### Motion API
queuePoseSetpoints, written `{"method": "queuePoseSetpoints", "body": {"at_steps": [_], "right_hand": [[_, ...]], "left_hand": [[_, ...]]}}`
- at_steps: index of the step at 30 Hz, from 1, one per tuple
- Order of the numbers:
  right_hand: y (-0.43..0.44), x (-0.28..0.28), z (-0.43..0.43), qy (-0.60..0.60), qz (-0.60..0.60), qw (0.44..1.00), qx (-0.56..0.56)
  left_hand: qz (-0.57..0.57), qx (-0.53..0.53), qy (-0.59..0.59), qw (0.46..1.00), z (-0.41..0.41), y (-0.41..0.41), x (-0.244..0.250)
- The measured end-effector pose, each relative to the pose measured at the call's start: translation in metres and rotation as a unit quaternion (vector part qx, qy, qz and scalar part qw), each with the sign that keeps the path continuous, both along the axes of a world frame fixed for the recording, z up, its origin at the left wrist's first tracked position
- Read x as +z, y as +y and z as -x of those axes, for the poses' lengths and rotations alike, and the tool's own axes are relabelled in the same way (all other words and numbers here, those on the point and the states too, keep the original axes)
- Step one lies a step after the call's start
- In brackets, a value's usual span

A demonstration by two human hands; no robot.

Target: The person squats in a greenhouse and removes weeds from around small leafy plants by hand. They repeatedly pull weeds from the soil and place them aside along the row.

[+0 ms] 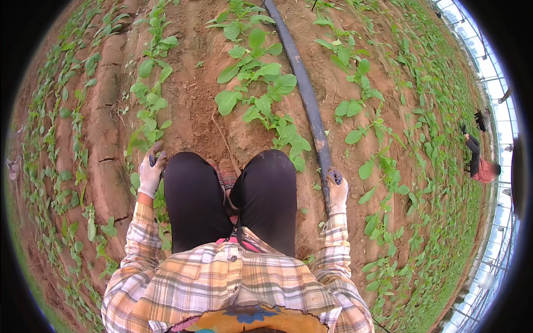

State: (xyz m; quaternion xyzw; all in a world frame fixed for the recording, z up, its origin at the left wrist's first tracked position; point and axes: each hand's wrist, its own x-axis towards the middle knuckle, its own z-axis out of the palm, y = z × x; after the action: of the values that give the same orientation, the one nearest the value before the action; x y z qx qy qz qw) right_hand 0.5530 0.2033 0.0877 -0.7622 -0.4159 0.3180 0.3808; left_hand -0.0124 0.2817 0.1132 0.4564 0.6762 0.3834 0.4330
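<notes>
My left hand (151, 171), in a soiled white work glove, hangs beside my left knee next to a row of leafy seedlings (150, 100); its fingers are partly curled, and whether anything lies in them cannot be told. My right hand (337, 187), gloved alike, is at the flat black irrigation hose (306, 91), its fingers curled; a grip on the hose cannot be made out. Between my knees and beyond them grows a row of broad green seedlings (262, 102) in reddish soil. A thin brown root or stalk (223, 137) lies on the soil before my shoes.
More seedling rows run along both sides, such as the row right of the hose (381, 162). Cracked soil ridges (109, 125) lie at left. Far right, a person in a red top (483, 171) is low among the plants, near the greenhouse frame (501, 104).
</notes>
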Motion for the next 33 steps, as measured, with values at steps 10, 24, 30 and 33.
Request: {"method": "queuePoseSetpoints", "body": {"at_steps": [10,24,30,33], "right_hand": [[-0.073,0.006,0.044,0.223,-0.053,0.967,-0.111],[-0.005,0.144,0.144,0.302,-0.260,0.917,0.022],[0.049,0.126,0.198,0.334,-0.271,0.889,0.160],[0.081,0.102,0.237,0.337,-0.215,0.903,0.158]], "left_hand": [[-0.007,0.031,0.040,0.999,-0.009,-0.055,0.029],[0.041,0.099,0.088,0.990,0.049,-0.120,0.016],[0.109,0.136,-0.031,0.984,0.032,-0.120,0.012],[0.101,0.061,0.018,0.993,0.031,-0.104,-0.011]]}}
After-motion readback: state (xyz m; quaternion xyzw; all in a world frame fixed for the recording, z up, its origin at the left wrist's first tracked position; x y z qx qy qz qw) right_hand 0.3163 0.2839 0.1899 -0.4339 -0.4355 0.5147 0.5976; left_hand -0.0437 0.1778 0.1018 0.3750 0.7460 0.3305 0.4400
